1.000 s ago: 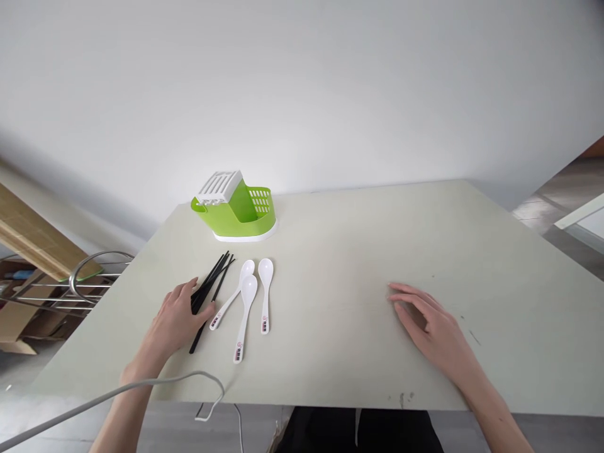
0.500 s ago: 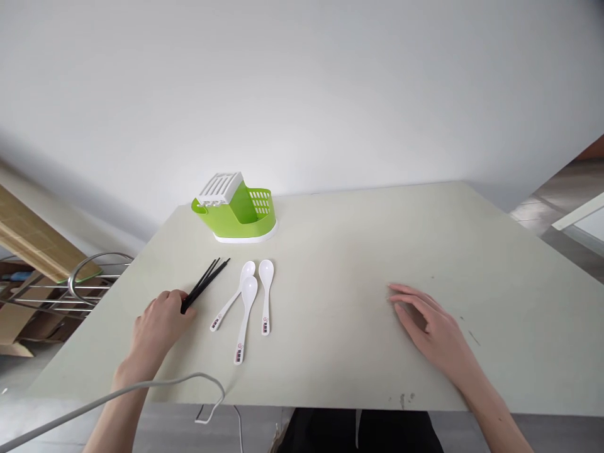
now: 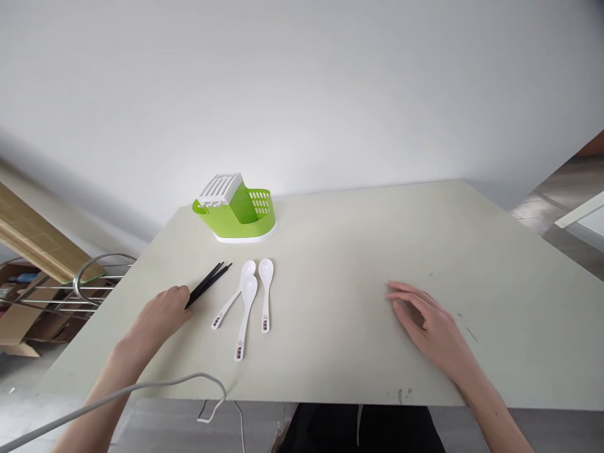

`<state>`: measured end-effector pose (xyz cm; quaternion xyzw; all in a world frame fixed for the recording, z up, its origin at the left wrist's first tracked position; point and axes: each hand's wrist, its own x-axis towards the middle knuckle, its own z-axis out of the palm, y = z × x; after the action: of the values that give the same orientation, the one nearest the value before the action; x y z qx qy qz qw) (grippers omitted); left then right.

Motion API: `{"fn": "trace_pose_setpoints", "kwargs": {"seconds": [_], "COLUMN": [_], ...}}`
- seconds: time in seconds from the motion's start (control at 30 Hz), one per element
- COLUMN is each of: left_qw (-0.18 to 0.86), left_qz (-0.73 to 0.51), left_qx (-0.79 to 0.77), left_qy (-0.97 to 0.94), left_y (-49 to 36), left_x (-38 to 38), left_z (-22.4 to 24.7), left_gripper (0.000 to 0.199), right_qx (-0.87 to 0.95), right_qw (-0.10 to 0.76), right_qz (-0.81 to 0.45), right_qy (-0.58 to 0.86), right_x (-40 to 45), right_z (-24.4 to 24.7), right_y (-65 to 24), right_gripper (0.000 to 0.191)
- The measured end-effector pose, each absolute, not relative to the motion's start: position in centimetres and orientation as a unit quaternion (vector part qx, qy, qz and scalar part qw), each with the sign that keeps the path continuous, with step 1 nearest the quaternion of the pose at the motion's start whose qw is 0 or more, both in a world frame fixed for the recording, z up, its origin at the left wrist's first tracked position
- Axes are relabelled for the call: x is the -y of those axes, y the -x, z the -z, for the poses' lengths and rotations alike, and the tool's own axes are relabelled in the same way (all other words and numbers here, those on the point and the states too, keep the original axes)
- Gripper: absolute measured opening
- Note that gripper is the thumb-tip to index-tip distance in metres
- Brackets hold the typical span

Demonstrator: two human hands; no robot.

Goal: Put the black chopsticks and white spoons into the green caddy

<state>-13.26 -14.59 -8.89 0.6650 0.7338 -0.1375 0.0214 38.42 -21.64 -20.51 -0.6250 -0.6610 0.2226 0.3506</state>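
At the left of the table my left hand is closed round several black chopsticks. Their tips point away to the right and fan slightly apart; the other ends are hidden in the hand. Just right of them lie three white spoons, bowls pointing away from me. Two spoons overlap, and the third lies beside them. Behind stands a green holder with a white slotted top and an open basket side. On the right my right hand rests on the table with fingers loosely bent, holding nothing.
The pale table meets a white wall at its back edge. A grey cable crosses the front left, over my left forearm. Left of the table are a metal rack and a cardboard box.
My left hand has turned and shifted slightly right, and the chopsticks' tips have swung a little to the right with it. My right hand stays about where it was.
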Motion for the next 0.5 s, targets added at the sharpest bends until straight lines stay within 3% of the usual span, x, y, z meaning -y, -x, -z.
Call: {"fn": "trace_pose_setpoints", "kwargs": {"seconds": [0.17, 0.5], "left_qw": [-0.005, -0.007], "left_qz": [0.231, 0.151], "left_qx": [-0.709, -0.736], "left_qy": [-0.666, -0.66], "left_y": [12.4, 12.6], "left_x": [14.3, 14.7], "left_z": [8.6, 9.7], "left_gripper": [0.019, 0.028], "right_qx": [0.66, 0.661], "right_qw": [0.343, 0.338], "right_qz": [-0.223, -0.226], "right_qy": [0.63, 0.63], "right_x": [21.6, 21.6], "right_z": [20.7, 20.8], "right_y": [-38.5, -38.6], "right_gripper": [0.029, 0.028]}}
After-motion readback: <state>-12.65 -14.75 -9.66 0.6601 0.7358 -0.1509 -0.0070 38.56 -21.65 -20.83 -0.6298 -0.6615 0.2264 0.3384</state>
